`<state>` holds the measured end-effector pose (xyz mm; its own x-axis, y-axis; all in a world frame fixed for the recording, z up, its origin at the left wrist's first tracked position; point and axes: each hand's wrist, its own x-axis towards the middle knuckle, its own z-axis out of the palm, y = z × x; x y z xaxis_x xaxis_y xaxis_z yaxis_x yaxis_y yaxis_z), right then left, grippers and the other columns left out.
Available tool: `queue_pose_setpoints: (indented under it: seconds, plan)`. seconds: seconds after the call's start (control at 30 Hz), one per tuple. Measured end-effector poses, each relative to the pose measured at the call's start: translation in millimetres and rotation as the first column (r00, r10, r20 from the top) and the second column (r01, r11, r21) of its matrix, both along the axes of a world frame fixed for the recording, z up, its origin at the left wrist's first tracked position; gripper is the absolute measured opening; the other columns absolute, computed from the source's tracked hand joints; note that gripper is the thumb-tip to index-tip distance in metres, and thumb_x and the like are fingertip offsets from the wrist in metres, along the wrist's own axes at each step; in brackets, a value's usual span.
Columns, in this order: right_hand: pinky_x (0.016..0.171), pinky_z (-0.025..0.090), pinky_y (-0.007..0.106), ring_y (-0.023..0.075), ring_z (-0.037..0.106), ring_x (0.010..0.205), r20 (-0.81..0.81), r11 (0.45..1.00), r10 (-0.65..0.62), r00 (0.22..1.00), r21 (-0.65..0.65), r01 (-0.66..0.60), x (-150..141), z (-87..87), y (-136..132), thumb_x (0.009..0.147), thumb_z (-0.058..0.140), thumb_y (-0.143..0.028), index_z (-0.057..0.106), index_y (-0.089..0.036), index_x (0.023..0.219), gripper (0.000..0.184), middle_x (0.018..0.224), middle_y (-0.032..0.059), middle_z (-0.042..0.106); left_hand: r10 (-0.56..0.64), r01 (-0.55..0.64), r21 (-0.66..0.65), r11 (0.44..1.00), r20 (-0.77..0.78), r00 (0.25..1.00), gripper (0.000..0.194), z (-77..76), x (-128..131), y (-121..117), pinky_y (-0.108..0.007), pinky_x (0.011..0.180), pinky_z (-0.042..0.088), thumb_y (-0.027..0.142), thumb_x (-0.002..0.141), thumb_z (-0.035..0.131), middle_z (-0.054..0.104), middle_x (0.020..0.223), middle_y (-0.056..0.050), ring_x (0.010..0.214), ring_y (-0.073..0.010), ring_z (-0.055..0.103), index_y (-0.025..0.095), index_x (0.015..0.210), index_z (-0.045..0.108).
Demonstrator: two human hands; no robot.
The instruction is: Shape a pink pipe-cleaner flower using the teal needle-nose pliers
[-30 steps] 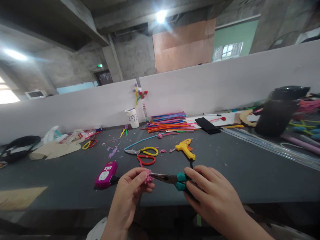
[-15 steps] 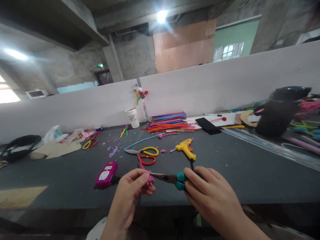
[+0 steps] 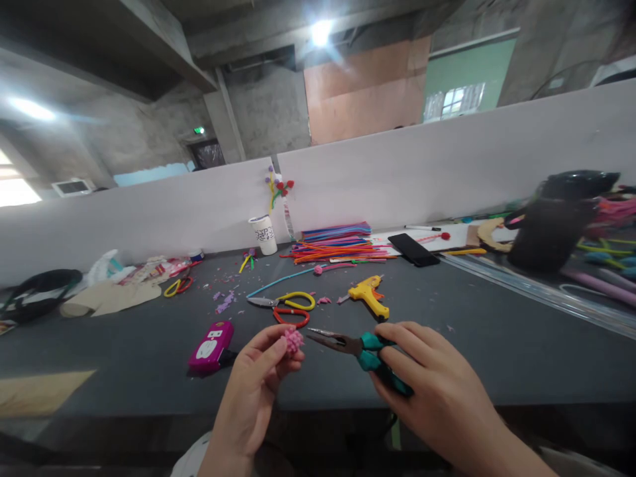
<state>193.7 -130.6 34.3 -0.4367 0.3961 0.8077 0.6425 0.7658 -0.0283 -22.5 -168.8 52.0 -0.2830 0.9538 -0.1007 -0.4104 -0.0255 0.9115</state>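
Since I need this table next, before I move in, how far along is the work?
The red blooms and small pink bud look finished. The left hand grips a pink cluster; the right hand holds pliers, their tips clear of it. Perhaps shaping is left, given its ragged surface; how much, I can't tell.

A dark gray table (image 3: pixel 501 351) spanned the frame from left to right. At its center lay scissors (image 3: pixel 264 302) with one yellow and one red handle, pink scraps (image 3: pixel 324 301) and, just right of them, a yellow glue gun (image 3: pixel 368 296). Behind these, a paper cup (image 3: pixel 264 237) stood left of a pile of colored pipe cleaners (image 3: pixel 338 248), with a black phone (image 3: pixel 413 250) to the pile's right. Left of center were purple scraps (image 3: pixel 226 302) and a magenta box (image 3: pixel 211 346). Small scissors (image 3: pixel 173 288) and beige cloth (image 3: pixel 119 298) lay farther left; clear strips (image 3: pixel 536 290) crossed the right side.
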Motion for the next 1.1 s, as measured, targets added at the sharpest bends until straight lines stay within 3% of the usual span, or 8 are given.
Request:
queue_pose_setpoints:
  seconds: [0.27,0.6,0.87,1.1]
  plan:
    - [0.062,0.047,0.031,0.0193,0.059,0.073,0.035,1.0,0.019,0.999,0.016,-0.019,-5.9,-1.3,-4.3,0.083,0.049,-0.015,0.057,-0.02,0.068,0.017,0.084,0.0062,0.067,-0.032,0.033,0.066,0.997,-0.027,0.999,0.019,-0.6,1.3,-1.6,-0.019,0.06,0.054,0.022,0.065,0.08,0.075,0.079,-0.005,0.064,-0.012,0.066,0.015,0.083,0.076]
    - [0.06,0.045,0.032,0.0194,0.057,0.071,0.027,0.999,0.023,0.999,0.033,-0.024,-4.9,1.8,-3.9,0.086,0.047,-0.016,0.056,-0.02,0.068,0.021,0.085,0.0063,0.067,-0.007,0.011,0.061,0.998,-0.059,0.998,0.02,-1.7,1.0,-0.8,-0.019,0.055,0.052,0.024,0.063,0.082,0.074,0.07,-0.003,0.059,-0.0116,0.065,0.017,0.081,0.077]
    - [0.063,0.046,0.032,0.02,0.058,0.074,0.025,1.0,0.022,0.999,0.011,-0.022,-4.6,0.2,-4.9,0.085,0.049,-0.016,0.056,-0.02,0.069,0.017,0.087,0.0063,0.067,0.024,-0.019,0.09,0.996,-0.058,0.998,0.025,-2.8,3.0,-0.7,-0.023,0.069,0.055,0.022,0.059,0.083,0.077,0.082,-0.005,0.074,-0.0154,0.069,0.019,0.083,0.076]
    - [0.061,0.045,0.032,0.0205,0.057,0.074,0.026,1.0,0.026,0.999,-0.001,-0.026,-6.1,-1.4,-6.6,0.083,0.05,-0.014,0.055,-0.02,0.069,0.016,0.086,0.0063,0.066,0.049,-0.029,0.118,0.993,-0.171,0.984,0.026,-8.7,3.4,-0.4,-0.018,0.052,0.049,0.021,0.063,0.081,0.072,0.073,-0.001,0.058,-0.0111,0.064,0.019,0.088,0.073]
